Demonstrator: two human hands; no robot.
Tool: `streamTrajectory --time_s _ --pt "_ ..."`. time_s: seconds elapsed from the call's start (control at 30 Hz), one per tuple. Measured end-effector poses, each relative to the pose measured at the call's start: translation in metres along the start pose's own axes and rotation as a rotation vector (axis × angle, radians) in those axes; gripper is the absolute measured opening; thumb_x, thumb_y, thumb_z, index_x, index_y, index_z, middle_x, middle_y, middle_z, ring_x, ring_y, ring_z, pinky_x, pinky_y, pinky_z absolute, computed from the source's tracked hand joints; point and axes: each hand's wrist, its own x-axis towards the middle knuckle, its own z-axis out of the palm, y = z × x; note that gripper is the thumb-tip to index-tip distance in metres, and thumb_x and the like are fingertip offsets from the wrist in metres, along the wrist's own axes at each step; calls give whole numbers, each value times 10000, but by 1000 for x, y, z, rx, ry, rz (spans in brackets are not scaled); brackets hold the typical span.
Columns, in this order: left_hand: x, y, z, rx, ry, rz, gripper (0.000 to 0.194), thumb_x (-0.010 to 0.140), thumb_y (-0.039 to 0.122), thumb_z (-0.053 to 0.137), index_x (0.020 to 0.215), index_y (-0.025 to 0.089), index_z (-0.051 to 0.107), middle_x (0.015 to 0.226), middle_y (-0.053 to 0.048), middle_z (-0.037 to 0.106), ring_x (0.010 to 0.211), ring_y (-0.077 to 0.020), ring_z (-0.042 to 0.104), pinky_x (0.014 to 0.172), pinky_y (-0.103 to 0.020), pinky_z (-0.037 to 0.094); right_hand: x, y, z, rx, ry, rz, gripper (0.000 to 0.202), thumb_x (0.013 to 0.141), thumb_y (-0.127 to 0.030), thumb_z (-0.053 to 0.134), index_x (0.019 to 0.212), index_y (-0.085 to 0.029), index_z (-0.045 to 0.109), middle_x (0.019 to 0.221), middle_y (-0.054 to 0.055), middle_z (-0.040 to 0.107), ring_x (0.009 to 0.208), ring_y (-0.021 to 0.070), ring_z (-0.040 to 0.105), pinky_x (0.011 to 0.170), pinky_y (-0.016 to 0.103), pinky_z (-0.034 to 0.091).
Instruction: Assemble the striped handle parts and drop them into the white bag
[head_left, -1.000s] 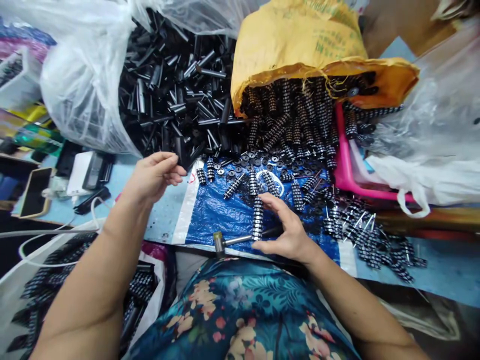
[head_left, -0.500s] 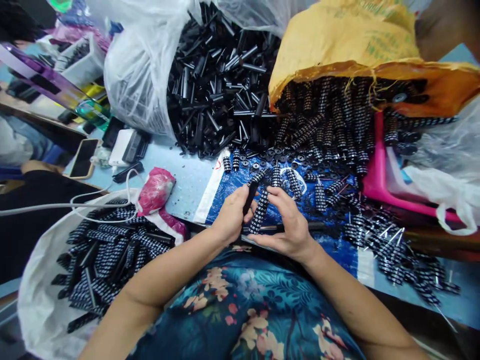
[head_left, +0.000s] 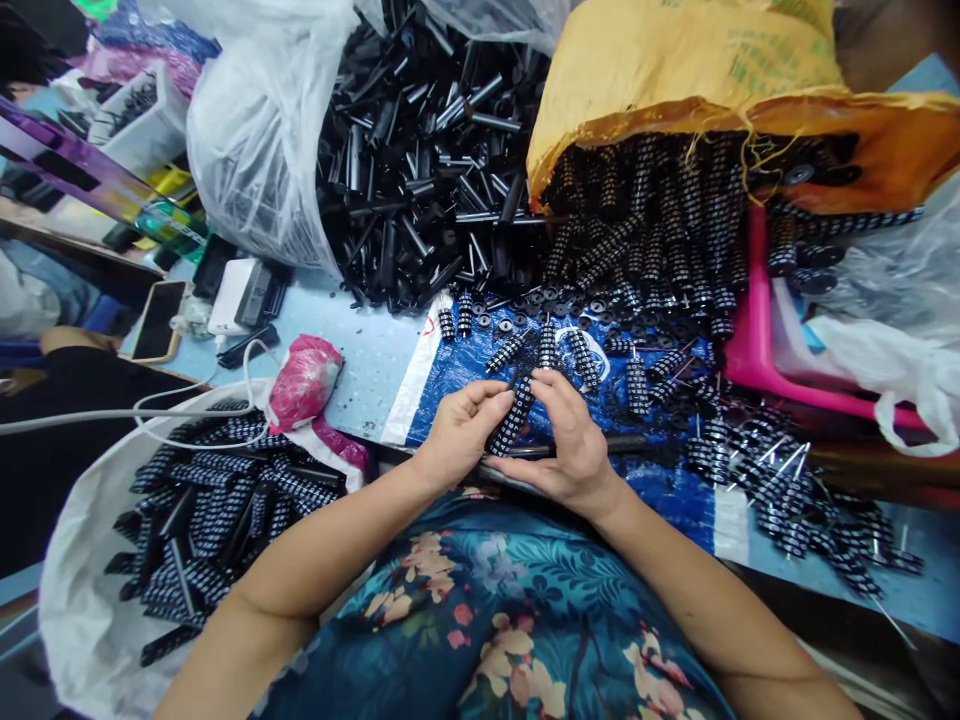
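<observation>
A black cylinder with rows of white marks is held between my two hands, tilted, close to my body. My right hand has thumb and fingers at its two ends. My left hand is closed at its upper left side, fingertips pinched on a small dark part that is mostly hidden. Just beyond, similar patterned pieces and small black rings lie on a blue sheet. A dark rod lies behind my right hand.
Left: white sack of patterned pieces, white cable, pink bundle, phone. Back: plastic bag with black tubes, yellow sack. Right: pink frame, patterned pieces with metal rods. A person's dark sleeve shows far left.
The black piece in my left hand is now mostly out of sight, and my left fingers have moved against the patterned cylinder. A small patterned piece now shows uncovered on the sheet. The view has shifted slightly.
</observation>
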Motion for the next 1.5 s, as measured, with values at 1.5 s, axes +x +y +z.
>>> streamTrajectory --time_s 1.5 --pt "-42 146 -158 1517 -426 -244 470 718 558 759 1046 221 736 896 -16 705 806 -217 643 719 -295 496 -45 26 -50 -325 -399 28 174 1114 -281 540 1113 -157 663 1020 117 651 869 266 608 749 381 475"
